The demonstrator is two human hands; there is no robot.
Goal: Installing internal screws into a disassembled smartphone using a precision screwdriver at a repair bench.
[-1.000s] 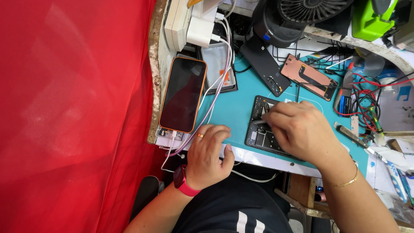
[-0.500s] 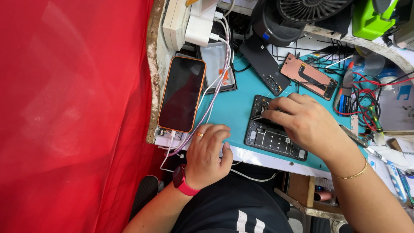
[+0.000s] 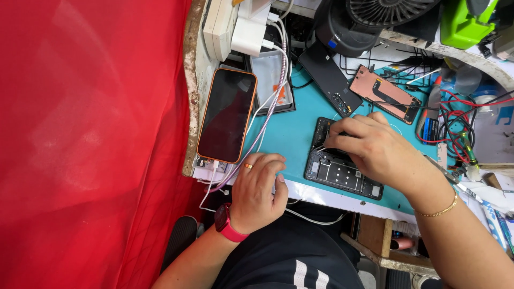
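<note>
Resting on the mat's [image 3: 292,131] front edge at lower centre, your left hand [image 3: 257,190] is curled loosely, grasping nothing. Your right hand [image 3: 375,150] pinches a thin tool over the opened phone [image 3: 340,171], which lies flat at centre frame on the mat. An orange-cased phone [image 3: 226,115] lies just left, cabled. A copper-backed screen [image 3: 385,93] sits upper right. Wires [image 3: 460,128] crowd the right edge; bare mat shows only between the two phones.
</note>
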